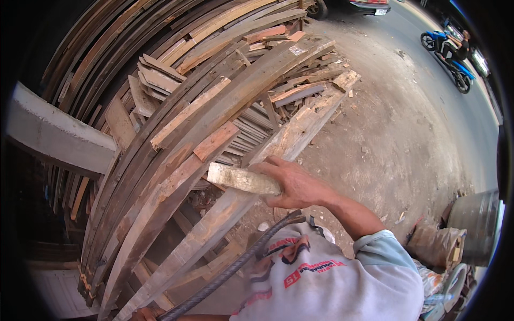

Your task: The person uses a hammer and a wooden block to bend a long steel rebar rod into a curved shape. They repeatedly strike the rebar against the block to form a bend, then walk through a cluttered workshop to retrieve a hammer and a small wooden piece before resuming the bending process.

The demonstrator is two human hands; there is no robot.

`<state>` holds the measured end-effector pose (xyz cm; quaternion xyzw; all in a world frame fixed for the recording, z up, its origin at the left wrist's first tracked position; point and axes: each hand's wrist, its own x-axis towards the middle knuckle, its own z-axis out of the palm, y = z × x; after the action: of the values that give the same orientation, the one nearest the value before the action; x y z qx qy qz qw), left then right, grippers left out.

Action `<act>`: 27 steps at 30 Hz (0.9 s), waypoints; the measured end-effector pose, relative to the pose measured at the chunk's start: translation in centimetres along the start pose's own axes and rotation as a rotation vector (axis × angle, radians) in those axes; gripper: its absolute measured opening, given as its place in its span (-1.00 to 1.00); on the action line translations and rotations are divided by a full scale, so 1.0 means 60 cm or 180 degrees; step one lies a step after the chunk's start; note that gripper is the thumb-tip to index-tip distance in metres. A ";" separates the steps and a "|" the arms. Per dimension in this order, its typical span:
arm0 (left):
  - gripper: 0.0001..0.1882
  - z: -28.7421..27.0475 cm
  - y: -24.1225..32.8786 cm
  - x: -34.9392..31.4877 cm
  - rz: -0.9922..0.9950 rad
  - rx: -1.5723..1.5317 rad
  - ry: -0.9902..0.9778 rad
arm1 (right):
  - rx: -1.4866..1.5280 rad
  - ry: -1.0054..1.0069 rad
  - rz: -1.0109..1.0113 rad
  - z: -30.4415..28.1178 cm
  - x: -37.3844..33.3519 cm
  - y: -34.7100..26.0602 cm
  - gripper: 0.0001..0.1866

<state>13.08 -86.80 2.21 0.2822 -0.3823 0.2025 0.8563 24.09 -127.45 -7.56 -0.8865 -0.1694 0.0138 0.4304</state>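
My right hand [294, 183] reaches across the long plank and is closed around one end of a short pale wood block [241, 178]. The block's free end points left toward the stacked planks. Beneath it a long grey-brown plank [214, 227] slants from lower left to upper right. A dark ribbed bar [230, 271] with a split, hooked-looking end runs diagonally in front of my shirt. At the lower edge, my left hand [145, 313] is partly cut off. Its fingers are bent at the bar's lower end beside the plank and seem to grip the bar.
A pile of long boards [176, 155] and scrap wood [305, 91] spreads ahead and left. A concrete beam [59, 128] juts in at left. Bare dirt ground [385, 134] lies to the right, then a road with a rider on a blue motorbike [452, 59]. Sacks [436, 246] stand at lower right.
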 end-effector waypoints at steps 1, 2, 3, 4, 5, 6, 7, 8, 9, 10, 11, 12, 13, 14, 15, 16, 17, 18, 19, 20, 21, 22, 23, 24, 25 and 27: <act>-0.55 0.000 -0.005 0.002 -0.0032 0.0034 0.0048 | -0.0030 0.0173 0.0027 -0.004 -0.002 0.006 -0.24; -0.57 0.000 -0.007 0.004 -0.0083 0.0027 0.0061 | -0.0029 0.0329 0.0041 -0.008 -0.002 0.012 -0.25; -0.59 -0.008 -0.008 0.006 -0.0071 0.0124 0.0045 | -0.0028 0.0517 0.0077 -0.013 0.000 0.016 -0.26; -0.61 -0.020 -0.005 0.004 -0.0059 0.0230 0.0031 | -0.0035 0.0529 0.0236 -0.018 0.007 0.016 -0.26; -0.62 -0.040 -0.016 0.009 -0.0100 0.0217 -0.0003 | -0.0097 0.0624 0.0479 -0.031 0.006 0.015 -0.27; -0.59 -0.041 -0.013 0.004 -0.0066 0.0337 0.0130 | -0.0141 0.0650 0.0624 -0.031 0.023 0.008 -0.27; -0.57 -0.047 -0.027 0.002 -0.0050 0.0364 0.0229 | -0.0197 0.0646 0.0613 -0.033 0.040 0.005 -0.27; -0.54 -0.052 -0.038 -0.001 -0.0035 0.0393 0.0329 | -0.0250 0.0638 0.0602 -0.033 0.059 0.004 -0.28; -0.54 -0.057 -0.040 -0.004 -0.0090 0.0480 0.0299 | -0.0285 0.0612 0.0582 -0.032 0.082 0.002 -0.28; -0.54 -0.061 -0.041 -0.009 -0.0142 0.0576 0.0277 | -0.0398 0.0579 0.0458 -0.030 0.120 -0.005 -0.30; -0.54 -0.060 -0.031 -0.016 -0.0180 0.0739 0.0286 | -0.0412 0.0654 0.0257 -0.021 0.165 -0.013 -0.31; -0.54 -0.064 -0.030 -0.023 -0.0227 0.0818 0.0308 | -0.0442 0.0740 0.0058 -0.015 0.212 -0.019 -0.31; -0.53 -0.068 -0.029 -0.027 -0.0264 0.0915 0.0343 | -0.0458 0.0809 -0.0158 -0.003 0.258 -0.024 -0.32; -0.53 -0.075 -0.029 -0.028 -0.0239 0.1024 0.0380 | -0.0563 0.0976 -0.0251 0.001 0.305 -0.016 -0.33; -0.52 -0.079 -0.029 -0.028 -0.0293 0.1059 0.0354 | -0.0640 0.1127 -0.0398 0.006 0.345 0.000 -0.35; -0.51 -0.082 -0.025 -0.031 -0.0321 0.1146 0.0363 | -0.0839 0.1019 -0.0406 0.019 0.381 0.027 -0.35; -0.51 -0.087 -0.021 -0.037 -0.0384 0.1059 0.0369 | -0.1069 0.0925 -0.0409 0.020 0.416 0.061 -0.35; -0.50 -0.094 -0.015 -0.045 -0.0464 0.0935 0.0386 | -0.1278 0.0422 -0.0176 0.017 0.439 0.097 -0.36; -0.50 -0.095 -0.008 -0.052 -0.0418 0.0988 0.0448 | -0.1514 -0.0084 0.0064 0.027 0.453 0.117 -0.36; -0.50 -0.096 0.002 -0.062 -0.0397 0.1059 0.0535 | -0.1889 -0.0047 -0.0056 0.050 0.453 0.108 -0.37; -0.50 -0.095 0.017 -0.071 -0.0398 0.1119 0.0610 | -0.2246 0.0026 -0.0173 0.069 0.441 0.086 -0.38; -0.51 -0.093 0.031 -0.080 -0.0367 0.1182 0.0742 | -0.2250 0.0174 -0.0514 0.093 0.427 0.057 -0.40; -0.51 -0.091 0.044 -0.091 -0.0344 0.1245 0.0869 | -0.2220 0.0327 -0.0846 0.119 0.408 0.019 -0.42; -0.52 -0.090 0.057 -0.103 -0.0305 0.1312 0.1001 | -0.1619 0.0024 -0.0954 0.145 0.376 -0.053 -0.43; -0.53 -0.087 0.069 -0.109 -0.0225 0.1386 0.1140 | -0.1038 -0.0284 -0.1023 0.166 0.330 -0.136 -0.43; -0.55 -0.088 0.090 -0.104 -0.0084 0.1447 0.1312 | -0.0451 -0.1438 -0.1307 0.196 0.240 -0.226 -0.40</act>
<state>8.98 -80.15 -3.69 0.4245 -0.1418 0.3247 0.8332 31.72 -106.26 -2.78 -0.8360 -0.4368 0.1114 0.3129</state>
